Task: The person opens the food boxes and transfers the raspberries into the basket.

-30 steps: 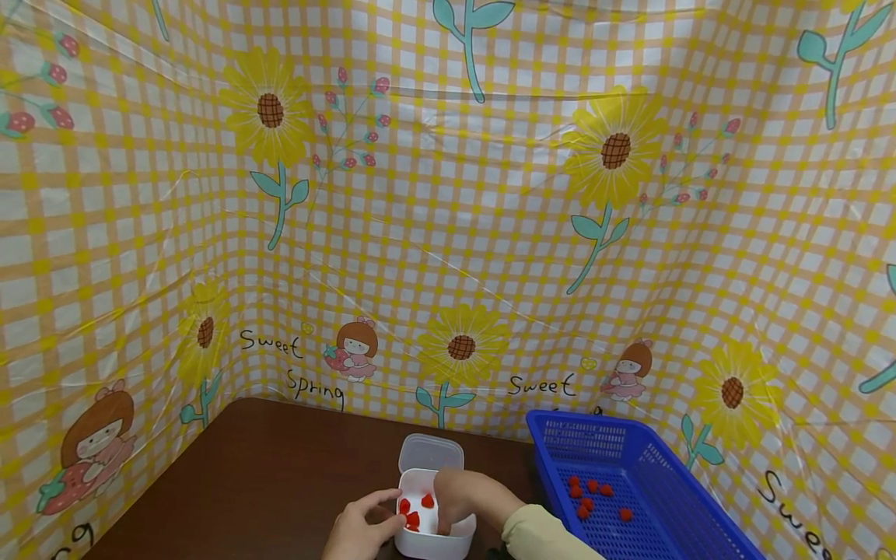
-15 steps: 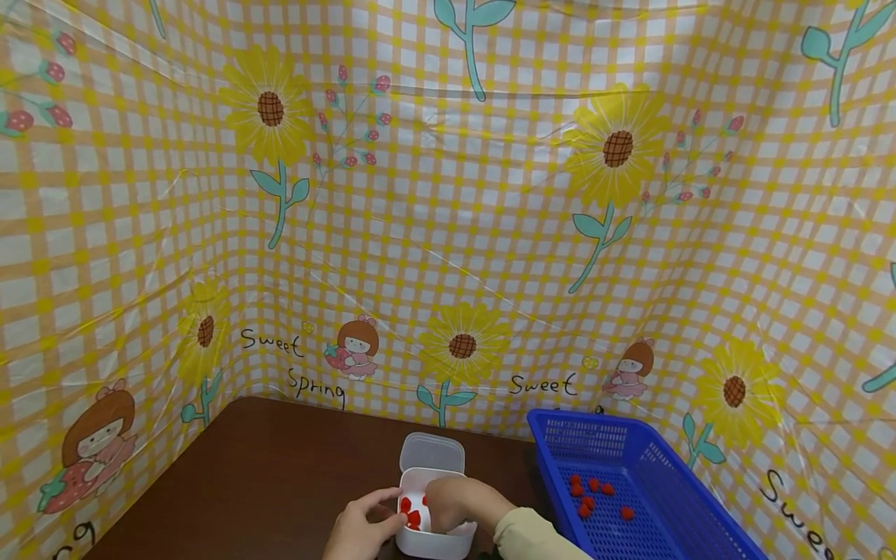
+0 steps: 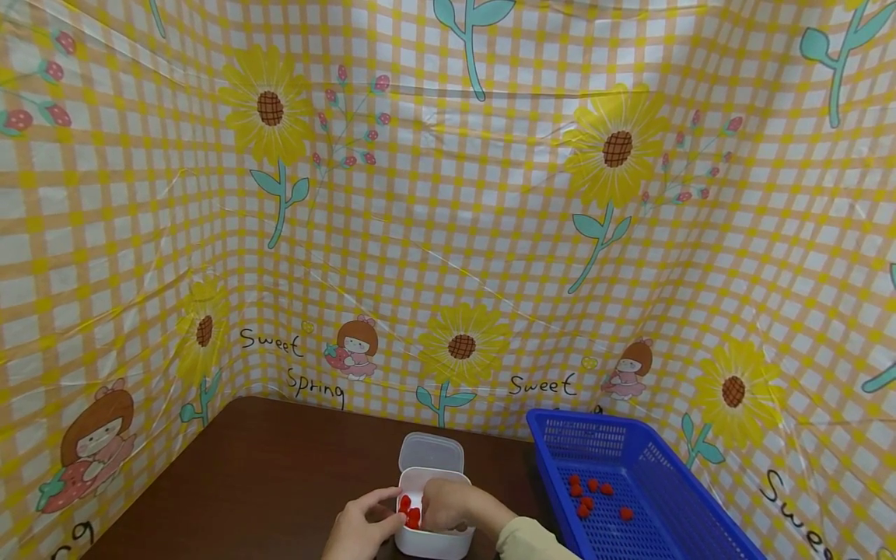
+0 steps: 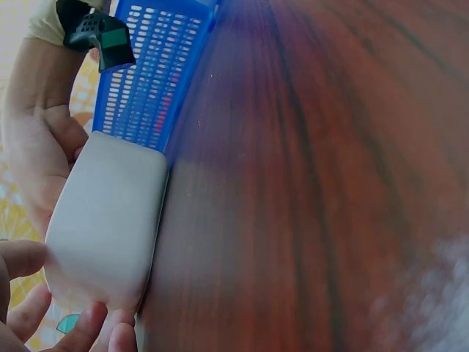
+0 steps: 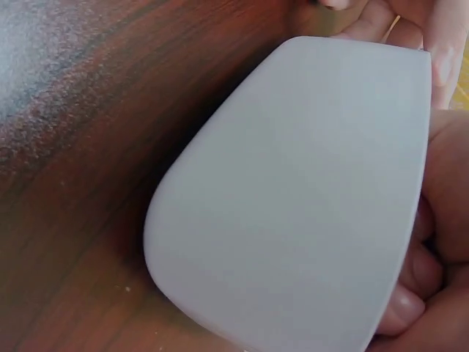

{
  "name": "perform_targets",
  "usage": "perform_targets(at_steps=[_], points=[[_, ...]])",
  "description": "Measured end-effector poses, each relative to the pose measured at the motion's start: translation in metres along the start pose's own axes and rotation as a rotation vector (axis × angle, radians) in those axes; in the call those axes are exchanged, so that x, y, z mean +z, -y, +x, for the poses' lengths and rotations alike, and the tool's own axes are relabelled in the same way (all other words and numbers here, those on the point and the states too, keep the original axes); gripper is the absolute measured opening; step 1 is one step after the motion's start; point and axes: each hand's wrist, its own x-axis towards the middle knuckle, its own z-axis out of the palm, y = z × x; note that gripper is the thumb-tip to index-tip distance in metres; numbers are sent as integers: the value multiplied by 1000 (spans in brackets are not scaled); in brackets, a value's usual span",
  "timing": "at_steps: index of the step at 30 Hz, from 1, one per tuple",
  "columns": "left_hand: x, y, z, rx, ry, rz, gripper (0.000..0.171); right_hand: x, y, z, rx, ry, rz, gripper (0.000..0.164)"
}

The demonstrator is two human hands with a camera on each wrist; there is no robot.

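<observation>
A small white box (image 3: 434, 544) stands on the table with its translucent lid (image 3: 432, 453) laid back behind it. My left hand (image 3: 358, 529) holds the box at its left side, thumb and fingers spread along the wall; in the left wrist view the fingertips press on the white box wall (image 4: 110, 213). My right hand (image 3: 450, 505) reaches down inside, fingers curled and largely hidden by the rim. Small red pieces (image 3: 413, 517) lie at the left inside the box, beside the right hand. I cannot tell whether the right fingers hold one.
To the right stands a blue perforated basket (image 3: 584, 440) with several small red berry-like pieces (image 3: 593, 485) on its floor. Dark brown tabletop (image 3: 280, 474) extends left of the box. A checked, flowered cloth (image 3: 448, 233) hangs behind and on both sides.
My right hand has shifted left within the box, toward the red pieces, and now covers the spot where one lay. The left hand keeps its place on the box.
</observation>
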Motion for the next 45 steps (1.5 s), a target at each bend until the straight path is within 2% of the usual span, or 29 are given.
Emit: perform_targets(at_steps=[7, 17, 26, 34, 45], points=[[0, 0, -1, 3, -6, 0, 41, 7, -4, 1, -44, -122, 34, 31], [0, -1, -2, -8, 4, -11, 39, 18, -13, 6, -58, -233, 125, 45], [2, -1, -3, 14, -2, -12, 40, 27, -16, 7, -56, -307, 225, 38], [1, 0, -3, 25, -5, -15, 41, 30, -12, 7, -40, -334, 312, 36], [2, -2, -4, 17, -4, -15, 41, 31, -12, 7, -3, -303, 356, 38]])
